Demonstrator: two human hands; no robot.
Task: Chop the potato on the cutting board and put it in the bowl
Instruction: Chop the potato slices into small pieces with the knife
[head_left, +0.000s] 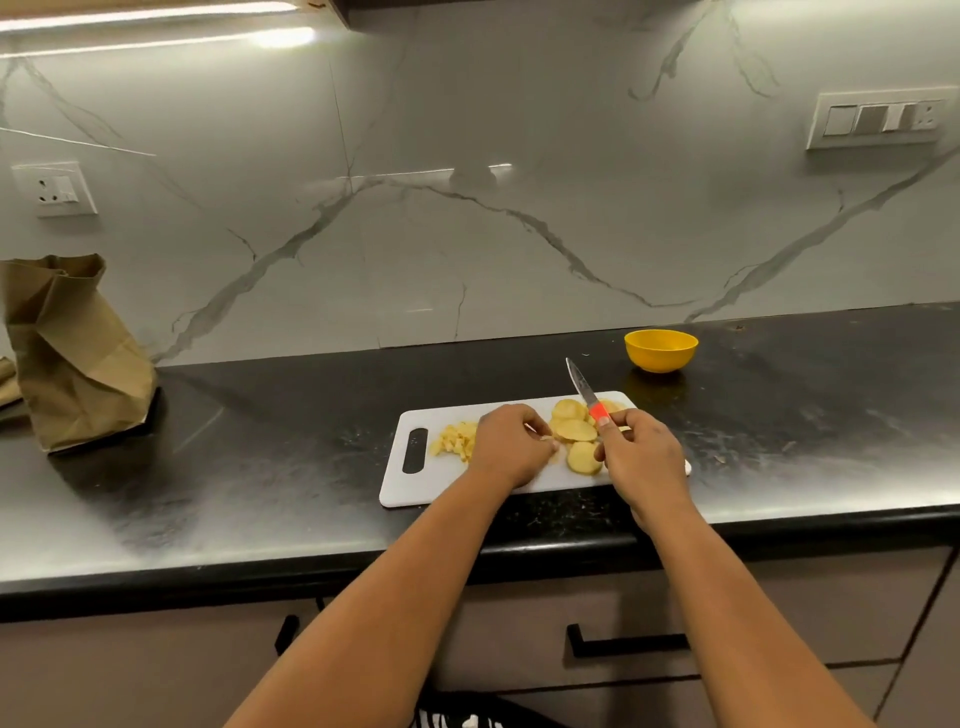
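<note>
A white cutting board (410, 483) lies on the black counter. Several round potato slices (574, 430) sit on its right half, and a pile of small diced potato pieces (456, 440) lies near its handle slot at the left. My left hand (511, 449) rests curled on the board between them, its fingertips pinching a small potato piece next to the slices. My right hand (641, 460) grips a knife (584, 387) with a red handle, its blade pointing up and away over the slices. A yellow bowl (661, 351) stands behind the board, to the right.
A crumpled brown paper bag (72, 353) stands at the far left of the counter (260, 467) against the marble wall. Wall sockets sit at left (54, 188) and upper right (878, 118). Drawers with black handles (623, 644) are below the counter edge.
</note>
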